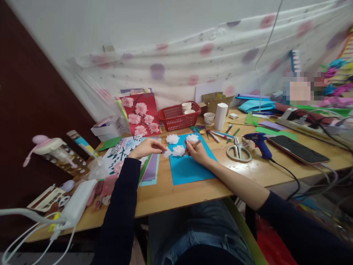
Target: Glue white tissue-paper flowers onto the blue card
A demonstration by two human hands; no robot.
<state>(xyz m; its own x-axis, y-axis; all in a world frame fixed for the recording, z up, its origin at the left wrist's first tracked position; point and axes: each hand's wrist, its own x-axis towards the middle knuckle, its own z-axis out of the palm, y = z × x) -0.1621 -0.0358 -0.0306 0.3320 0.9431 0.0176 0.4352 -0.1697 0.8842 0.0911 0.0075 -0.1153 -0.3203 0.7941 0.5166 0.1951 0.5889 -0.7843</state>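
Observation:
A blue sheet of paper (193, 173) lies flat on the table, with white paper flowers (173, 138) on its upper part. My left hand (147, 148) is at the sheet's left edge, thumb and fingertips pinched on a small white paper piece (167, 152). Over the sheet, my right hand (199, 152) is closed around a thin brown stick (196, 144), whose lower end comes close to the nearest white flower (178, 151). Whether the stick touches that flower I cannot tell. Below my left hand are stacked coloured papers (150, 171).
Scissors (238, 151), a blue glue gun (259, 144) and a phone (299, 148) lie to the right. Behind stand a red basket (176, 119) with cups, a white roll (221, 116) and a red flower picture (151, 106). A bottle (59, 152) and power strip (79, 202) are left.

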